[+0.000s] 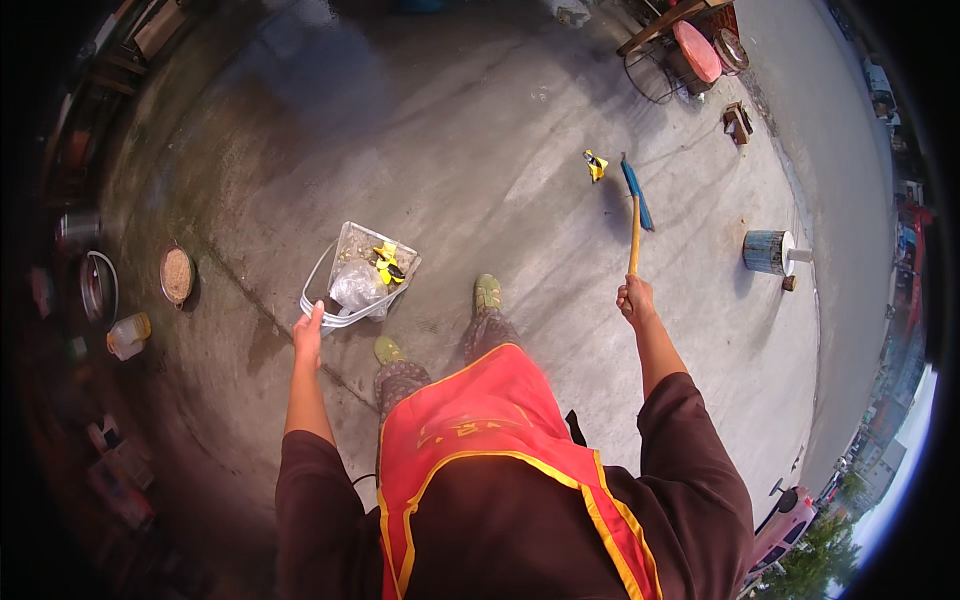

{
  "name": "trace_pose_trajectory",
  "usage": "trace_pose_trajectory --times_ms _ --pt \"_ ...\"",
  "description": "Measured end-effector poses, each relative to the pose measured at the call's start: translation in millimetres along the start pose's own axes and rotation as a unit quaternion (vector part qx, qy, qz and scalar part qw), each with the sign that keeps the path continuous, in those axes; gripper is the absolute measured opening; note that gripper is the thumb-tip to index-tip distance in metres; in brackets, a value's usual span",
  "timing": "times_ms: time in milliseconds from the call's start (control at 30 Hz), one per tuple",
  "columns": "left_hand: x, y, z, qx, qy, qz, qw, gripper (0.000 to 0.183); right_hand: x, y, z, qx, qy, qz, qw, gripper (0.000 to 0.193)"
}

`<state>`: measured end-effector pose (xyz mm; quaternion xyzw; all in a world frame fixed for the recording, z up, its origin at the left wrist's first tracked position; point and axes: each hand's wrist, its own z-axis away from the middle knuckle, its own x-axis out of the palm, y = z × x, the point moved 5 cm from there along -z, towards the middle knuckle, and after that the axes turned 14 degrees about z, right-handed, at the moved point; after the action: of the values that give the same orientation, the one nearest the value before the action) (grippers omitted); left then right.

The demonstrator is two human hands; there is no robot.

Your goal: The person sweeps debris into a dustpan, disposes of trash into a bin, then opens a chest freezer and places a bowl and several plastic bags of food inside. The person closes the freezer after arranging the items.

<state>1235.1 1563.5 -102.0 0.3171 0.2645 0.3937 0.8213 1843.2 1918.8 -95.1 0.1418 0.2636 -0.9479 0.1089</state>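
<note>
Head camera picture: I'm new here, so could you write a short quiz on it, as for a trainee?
1. Multiple choice: the right hand grips a broom whose head is A) red, B) blue, C) white?
2. True or false: the crumpled yellow wrapper on the concrete floor lies right of the broom in the picture.
3. Fill in: the left hand holds a white-rimmed ____.

Key: 1 B; 2 false, it lies left; 3 bucket.
</note>
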Motion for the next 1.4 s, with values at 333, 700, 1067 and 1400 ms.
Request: trace_pose_trajectory --times_ms 333,700,1067,1400 --pt "161.9 3.9 -14.1 -0.014 -0.072 -0.068 0.995 0.041 29.5 23.2 -44.8 -0.066 -0.039 0.337 0.938 0.012" --pt "230.7 -24.7 -43.6 -0.020 -0.098 -0.153 0.983 0.056 16.8 72.4 193.2 -0.197 -0.272 0.571 0.749 0.055" --pt "150.0 -37.2 -32.9 -0.010 -0.064 -0.065 0.996 0.053 8.0 -0.4 270.6 -0.057 -0.324 0.566 0.756 0.047" --pt "58.7 -51.9 -22.9 -0.070 0.079 0.033 0.994 0.062 -13.7 11.0 263.4 -0.122 -0.261 0.526 0.801 0.033"
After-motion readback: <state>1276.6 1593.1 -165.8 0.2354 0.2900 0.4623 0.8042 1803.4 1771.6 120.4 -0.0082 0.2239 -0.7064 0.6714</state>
